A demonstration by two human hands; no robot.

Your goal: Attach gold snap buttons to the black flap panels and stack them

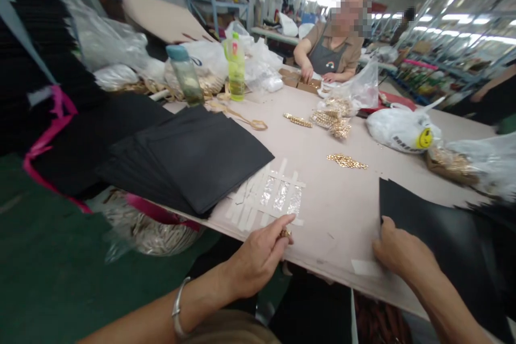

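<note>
My left hand [264, 252] is at the front edge of the table, index finger stretched forward and the other fingers curled. Small gold metal pieces [286, 233] show between its thumb and curled fingers. Just beyond the fingertip lie clear patches and pale tape strips [282, 193] stuck to the tabletop. To the right, my right hand [403, 247] pinches the left edge of a black sheet [437, 236]. A loose pile of gold pieces [346, 161] lies between the hands, farther back. Left of the tape is a fanned stack of black sheets [209, 150].
Two bottles, one blue-capped [185, 75] and one yellow-green [235, 67], stand at the back left near plastic bags. Bagged gold pieces [332, 115] and a white bag [403, 128] lie on the table's [282, 142] far right. Across it, a co-worker [330, 54] handles a cardboard box.
</note>
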